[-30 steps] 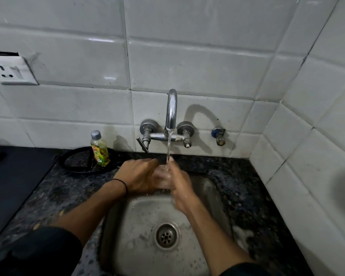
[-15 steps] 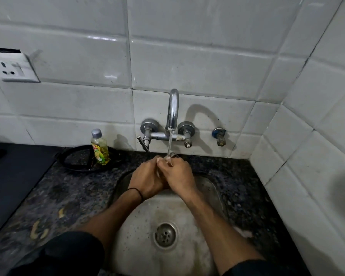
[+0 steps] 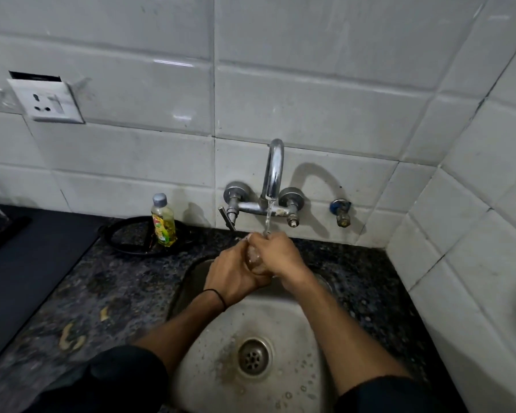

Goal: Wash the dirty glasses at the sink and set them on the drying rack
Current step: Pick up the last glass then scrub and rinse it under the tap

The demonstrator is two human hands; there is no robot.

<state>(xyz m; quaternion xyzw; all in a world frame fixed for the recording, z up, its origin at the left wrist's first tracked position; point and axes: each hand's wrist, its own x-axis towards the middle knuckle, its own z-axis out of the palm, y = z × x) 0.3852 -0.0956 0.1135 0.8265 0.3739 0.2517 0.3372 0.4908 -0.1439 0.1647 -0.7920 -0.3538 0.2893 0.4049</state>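
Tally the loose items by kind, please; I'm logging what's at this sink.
Glass, between the left hand and right hand: 1
Dish soap bottle: 1
Black ring stand under the bottle: 1
Total: 3
No drying rack is in view.

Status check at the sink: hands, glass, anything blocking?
Left hand and right hand both wrapped on the glass. Glass under the running tap, above the sink. Nothing blocking; drying rack not in view.
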